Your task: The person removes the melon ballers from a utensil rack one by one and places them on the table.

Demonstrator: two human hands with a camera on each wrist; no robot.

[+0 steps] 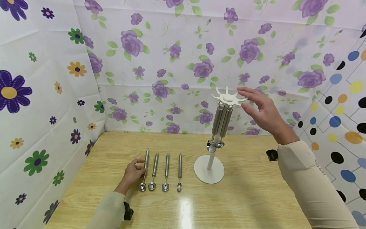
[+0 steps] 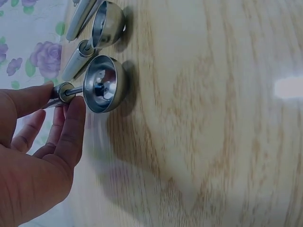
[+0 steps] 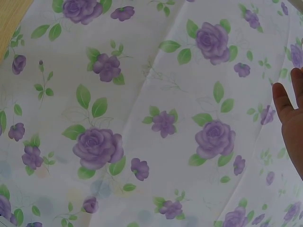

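At the left end of a row of metal utensils, my left hand (image 1: 132, 171) pinches the handle of a metal scoop (image 1: 142, 187) between thumb and fingers. Its round bowl (image 2: 103, 85) faces the left wrist camera, close to the tabletop. To its right lie two more scoops (image 1: 155, 165) (image 1: 167, 165) and a narrow-bowled spoon (image 1: 179, 165). My right hand (image 1: 266, 113), fingers extended, is beside the pronged top of a white stand (image 1: 227, 98); whether it touches a prong I cannot tell. Two steel-handled utensils (image 1: 218, 120) (image 1: 227, 122) hang from that top.
The stand's round base (image 1: 209, 175) rests on the wooden table (image 1: 246, 197), right of the row. Behind hangs a purple-flowered cloth (image 1: 160, 63). Patterned cloths also close off the left side (image 1: 43, 127) and the right side (image 1: 337, 108).
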